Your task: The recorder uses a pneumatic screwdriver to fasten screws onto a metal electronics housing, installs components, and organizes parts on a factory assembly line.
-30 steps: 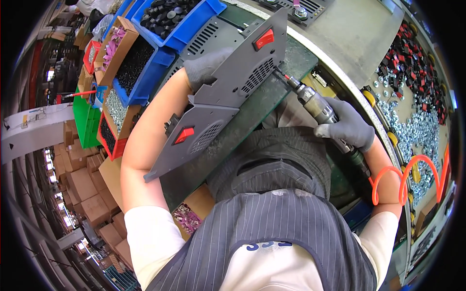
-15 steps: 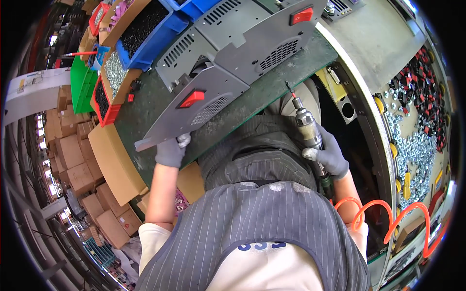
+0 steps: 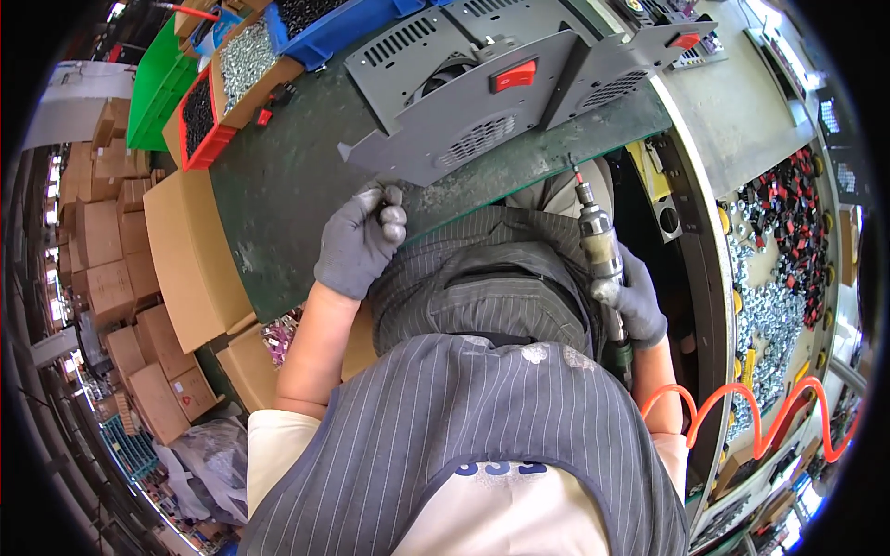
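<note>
My right hand [image 3: 633, 301], in a grey glove, is wrapped round a pneumatic screwdriver [image 3: 601, 243]. The tool's bit points away from me, over the near edge of the green-topped bench [image 3: 287, 176]. My left hand [image 3: 360, 236], gloved too, hangs just in front of a grey metal panel [image 3: 417, 153] with its fingers curled. Whether anything lies inside those fingers is hidden. That panel stands upright on the bench with a red rocker switch [image 3: 515, 76] and a round mesh of holes. A similar panel [image 3: 630, 65] stands to its right.
Blue bins [image 3: 338, 32], a red bin of black screws [image 3: 197, 120] and a box of silver screws [image 3: 246, 65] line the far left. An orange coiled hose [image 3: 742, 394] hangs at right. Beyond it, a surface holds many loose metal parts [image 3: 774, 306]. Cartons [image 3: 111, 278] are stacked left.
The grey panels have shifted right and away from me. My left hand has come off the panel's lower edge and moved right and up. The screwdriver stays in my right hand.
</note>
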The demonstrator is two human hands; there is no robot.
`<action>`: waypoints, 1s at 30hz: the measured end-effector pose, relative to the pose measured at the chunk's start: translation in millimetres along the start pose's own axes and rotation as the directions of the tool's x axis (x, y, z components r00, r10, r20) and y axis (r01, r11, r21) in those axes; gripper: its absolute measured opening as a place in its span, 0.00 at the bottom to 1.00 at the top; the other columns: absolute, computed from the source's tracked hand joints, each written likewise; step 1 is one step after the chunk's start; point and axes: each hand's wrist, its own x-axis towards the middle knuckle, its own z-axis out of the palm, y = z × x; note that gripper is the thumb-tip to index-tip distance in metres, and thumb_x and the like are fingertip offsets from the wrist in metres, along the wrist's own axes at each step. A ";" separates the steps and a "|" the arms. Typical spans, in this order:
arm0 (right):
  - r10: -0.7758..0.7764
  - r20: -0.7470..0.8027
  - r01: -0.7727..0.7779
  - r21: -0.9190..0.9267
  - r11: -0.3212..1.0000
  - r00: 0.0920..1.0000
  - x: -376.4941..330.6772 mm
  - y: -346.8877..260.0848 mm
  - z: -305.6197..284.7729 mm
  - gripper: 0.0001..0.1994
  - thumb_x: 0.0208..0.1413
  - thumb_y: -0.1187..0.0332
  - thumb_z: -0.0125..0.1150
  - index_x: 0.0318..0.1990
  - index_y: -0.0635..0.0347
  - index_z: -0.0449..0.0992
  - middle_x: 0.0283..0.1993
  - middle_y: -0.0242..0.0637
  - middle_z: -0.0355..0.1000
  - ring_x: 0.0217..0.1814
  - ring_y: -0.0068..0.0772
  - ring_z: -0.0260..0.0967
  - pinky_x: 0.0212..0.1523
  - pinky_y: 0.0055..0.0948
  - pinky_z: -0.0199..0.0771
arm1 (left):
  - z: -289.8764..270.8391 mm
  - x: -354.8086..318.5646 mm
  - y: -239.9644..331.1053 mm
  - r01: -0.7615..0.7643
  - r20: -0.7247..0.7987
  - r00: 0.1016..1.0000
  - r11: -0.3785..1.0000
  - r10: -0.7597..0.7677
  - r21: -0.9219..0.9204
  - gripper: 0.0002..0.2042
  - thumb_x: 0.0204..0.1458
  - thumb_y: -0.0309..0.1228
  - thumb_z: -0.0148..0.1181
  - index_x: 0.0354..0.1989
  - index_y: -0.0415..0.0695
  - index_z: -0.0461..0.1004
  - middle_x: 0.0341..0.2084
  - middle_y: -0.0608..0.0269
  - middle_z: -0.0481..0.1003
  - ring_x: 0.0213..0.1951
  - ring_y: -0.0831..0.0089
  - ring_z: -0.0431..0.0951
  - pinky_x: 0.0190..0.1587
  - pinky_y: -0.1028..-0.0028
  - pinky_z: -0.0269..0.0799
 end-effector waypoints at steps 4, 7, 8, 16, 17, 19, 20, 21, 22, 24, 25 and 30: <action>0.103 0.165 -0.097 -0.046 0.994 0.981 -11.8 -21.6 19.6 0.35 0.32 0.58 0.71 0.50 0.68 0.67 0.36 0.30 0.67 0.36 0.21 0.62 0.40 0.21 0.64 | -10.2 -16.1 -5.4 0.180 0.389 0.900 0.981 -0.196 0.075 0.14 0.59 0.30 0.44 0.49 0.36 0.66 0.27 0.63 0.70 0.23 0.81 0.62 0.21 0.85 0.60; 0.056 0.271 -0.034 -0.086 0.996 0.961 -14.5 -26.8 34.9 0.36 0.33 0.59 0.72 0.52 0.68 0.66 0.37 0.31 0.69 0.38 0.21 0.64 0.41 0.21 0.65 | -4.5 -15.9 -22.9 0.084 0.446 0.876 0.969 -0.183 0.233 0.15 0.60 0.31 0.44 0.50 0.34 0.66 0.28 0.66 0.68 0.24 0.84 0.62 0.23 0.86 0.59; 0.095 0.306 -0.056 -0.134 0.989 0.947 -16.6 -32.1 37.1 0.36 0.33 0.59 0.73 0.52 0.67 0.66 0.38 0.31 0.69 0.38 0.21 0.64 0.41 0.21 0.66 | -0.7 -14.9 -26.1 0.082 0.452 0.874 0.971 -0.179 0.225 0.15 0.60 0.31 0.44 0.50 0.34 0.66 0.28 0.66 0.68 0.24 0.84 0.62 0.23 0.86 0.59; 0.114 0.357 -0.033 -0.226 0.974 0.927 -27.3 -44.8 58.3 0.37 0.34 0.58 0.72 0.54 0.66 0.66 0.34 0.30 0.70 0.33 0.18 0.64 0.36 0.21 0.67 | 20.1 -17.4 -32.6 0.190 0.460 0.861 0.976 -0.217 0.106 0.15 0.61 0.30 0.42 0.52 0.33 0.64 0.29 0.65 0.70 0.23 0.85 0.62 0.20 0.87 0.59; 0.160 0.343 -0.086 -0.222 0.971 0.926 -29.3 -48.8 61.9 0.39 0.31 0.56 0.72 0.53 0.68 0.66 0.34 0.31 0.69 0.31 0.17 0.64 0.34 0.18 0.65 | 20.3 -17.5 -33.6 0.189 0.464 0.859 0.976 -0.216 0.104 0.15 0.61 0.30 0.42 0.52 0.33 0.64 0.29 0.65 0.70 0.23 0.85 0.62 0.20 0.87 0.59; 0.205 0.328 -0.137 -0.219 0.966 0.922 -31.5 -48.9 65.7 0.40 0.29 0.55 0.72 0.51 0.70 0.66 0.33 0.32 0.69 0.30 0.17 0.64 0.32 0.16 0.64 | 20.7 -17.7 -35.7 0.198 0.547 0.804 0.973 -0.232 0.121 0.15 0.61 0.30 0.42 0.52 0.32 0.63 0.27 0.65 0.71 0.21 0.86 0.62 0.19 0.87 0.58; 0.169 0.331 -0.112 -0.185 0.976 0.928 -31.7 -45.5 65.7 0.41 0.29 0.54 0.72 0.53 0.70 0.65 0.32 0.32 0.69 0.29 0.17 0.64 0.32 0.16 0.64 | 22.2 -18.3 -36.2 0.196 0.552 0.802 0.973 -0.229 0.119 0.15 0.61 0.30 0.42 0.52 0.32 0.63 0.27 0.65 0.71 0.21 0.86 0.62 0.19 0.87 0.58; 0.134 0.334 -0.087 -0.151 0.985 0.933 -32.2 -43.1 65.3 0.42 0.29 0.54 0.72 0.54 0.70 0.65 0.32 0.32 0.70 0.28 0.16 0.64 0.31 0.16 0.64 | 23.7 -19.6 -36.3 0.205 0.540 0.809 0.972 -0.232 0.111 0.15 0.61 0.31 0.42 0.51 0.32 0.63 0.26 0.65 0.71 0.20 0.86 0.62 0.19 0.87 0.58; 0.133 0.334 -0.085 -0.153 0.984 0.933 -33.2 -42.1 64.7 0.42 0.29 0.54 0.72 0.54 0.70 0.65 0.32 0.32 0.70 0.28 0.16 0.64 0.31 0.16 0.64 | 24.7 -20.6 -36.8 0.215 0.527 0.816 0.971 -0.236 0.102 0.16 0.61 0.31 0.43 0.51 0.32 0.63 0.24 0.65 0.71 0.19 0.86 0.61 0.19 0.87 0.58; 0.171 0.332 -0.123 -0.161 0.979 0.927 -34.1 -42.5 63.7 0.44 0.28 0.52 0.73 0.55 0.70 0.64 0.33 0.32 0.70 0.29 0.16 0.64 0.32 0.17 0.65 | 26.5 -21.9 -37.7 0.187 0.532 0.818 0.976 -0.218 0.112 0.16 0.61 0.32 0.44 0.50 0.32 0.64 0.24 0.66 0.71 0.19 0.87 0.61 0.18 0.87 0.58; 0.170 0.334 -0.121 -0.162 0.979 0.927 -34.2 -43.1 63.3 0.44 0.28 0.52 0.73 0.55 0.70 0.64 0.33 0.32 0.70 0.29 0.16 0.64 0.32 0.17 0.65 | 27.2 -22.2 -37.8 0.163 0.533 0.821 0.979 -0.204 0.125 0.16 0.61 0.33 0.45 0.49 0.32 0.65 0.23 0.66 0.71 0.18 0.87 0.61 0.18 0.87 0.58; 0.194 0.300 -0.105 -0.289 0.952 0.934 -33.3 -48.4 64.2 0.45 0.28 0.52 0.73 0.55 0.71 0.63 0.36 0.33 0.70 0.33 0.18 0.65 0.36 0.19 0.66 | 33.7 -16.9 -38.0 0.031 0.474 0.863 0.957 -0.171 0.288 0.16 0.60 0.35 0.47 0.47 0.33 0.67 0.23 0.67 0.70 0.18 0.87 0.60 0.18 0.87 0.57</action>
